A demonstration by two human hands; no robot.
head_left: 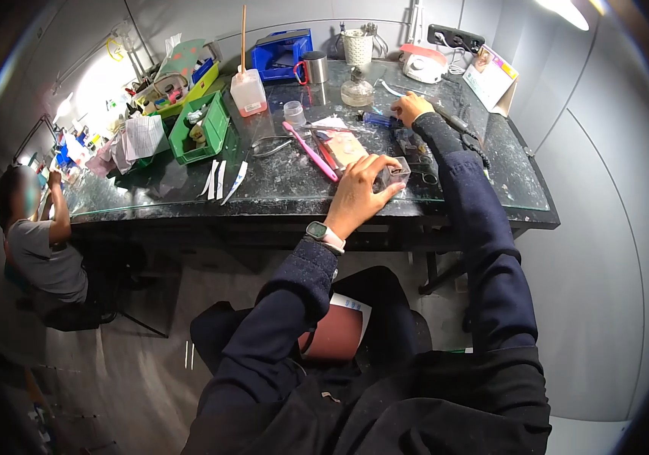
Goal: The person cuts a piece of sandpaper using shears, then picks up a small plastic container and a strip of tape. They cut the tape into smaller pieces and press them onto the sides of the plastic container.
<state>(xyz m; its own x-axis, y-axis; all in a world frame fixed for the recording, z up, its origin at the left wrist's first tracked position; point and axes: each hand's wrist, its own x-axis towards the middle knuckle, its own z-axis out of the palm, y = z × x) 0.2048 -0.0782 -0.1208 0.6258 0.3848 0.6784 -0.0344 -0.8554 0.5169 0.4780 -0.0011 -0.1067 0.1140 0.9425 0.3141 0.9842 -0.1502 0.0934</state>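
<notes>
My left hand (358, 189) has its thumb and index finger around a small clear plastic box (398, 173) near the bench's front edge. Something dark shows inside the box, too small to name. Farther back, my right hand (413, 108) reaches down with its fingers bent together; what they hold, if anything, is hidden. Just left of those fingers lies a blue object (377, 119). Small dark items sit below that hand. A pink toothbrush (311, 153) rests left of my left hand, beside a pinkish pad (345, 147) and thin tools.
Behind stand a glass spirit burner (357, 89), a metal mug (314, 68), a bottle of pink liquid (248, 92) and a blue bin (279, 54). A green bin (199, 130) is at left. A corded handpiece (452, 119) lies at right. Another person (44, 250) sits far left.
</notes>
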